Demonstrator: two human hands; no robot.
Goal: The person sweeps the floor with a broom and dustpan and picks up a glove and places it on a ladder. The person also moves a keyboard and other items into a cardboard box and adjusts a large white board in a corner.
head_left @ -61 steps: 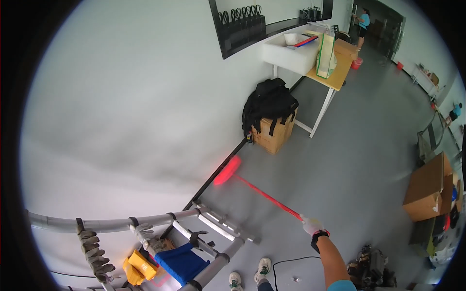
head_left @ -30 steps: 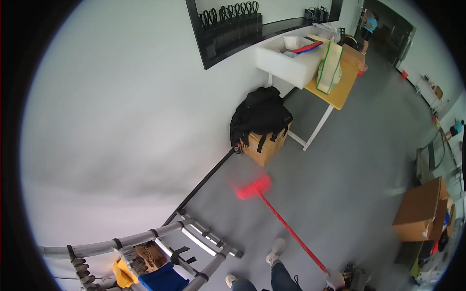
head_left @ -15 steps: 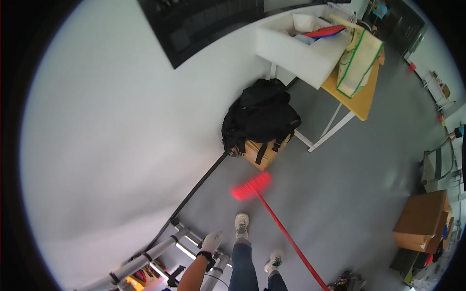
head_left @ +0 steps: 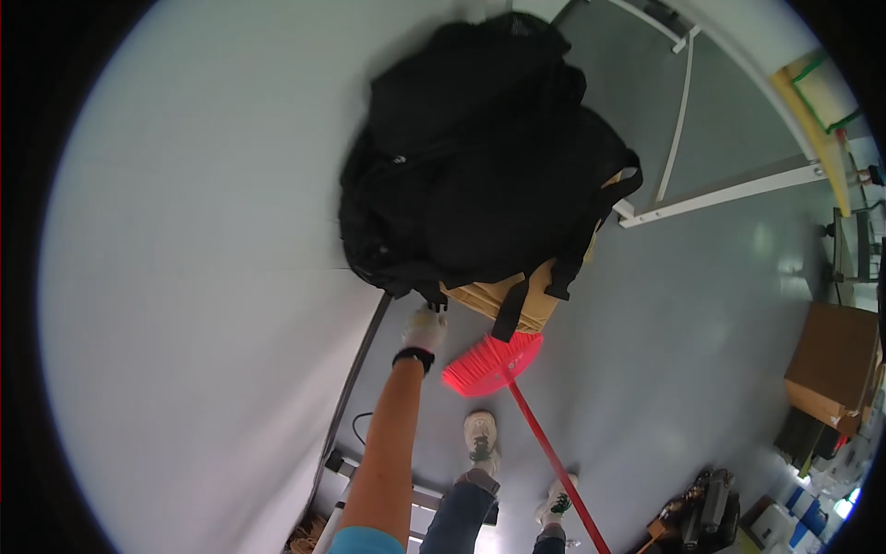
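Observation:
My left hand (head_left: 425,330), in a white glove with a black band at the wrist, is at the lower left corner of a bulky black backpack (head_left: 489,166). Its fingers look curled at a dangling strap with a buckle (head_left: 437,303). The backpack rests on a tan cardboard box (head_left: 494,303), mostly hidden under it, close to the white wall. Just below the box, a broom with a pink-red head (head_left: 494,363) touches the floor. Its red handle (head_left: 554,462) runs down out of view at the lower edge. My right hand is out of view.
A white-framed table (head_left: 720,192) stands at the upper right. Cardboard boxes (head_left: 831,360) are at the far right, and dark piled gear (head_left: 706,508) lies lower right. Metal tubing (head_left: 341,464) is near the wall at lower left. My shoes (head_left: 481,439) are below the broom.
My left hand has moved up and forward from beside the metal tubing to the backpack. The backpack now looks much larger and closer. The broom head is now right by the box.

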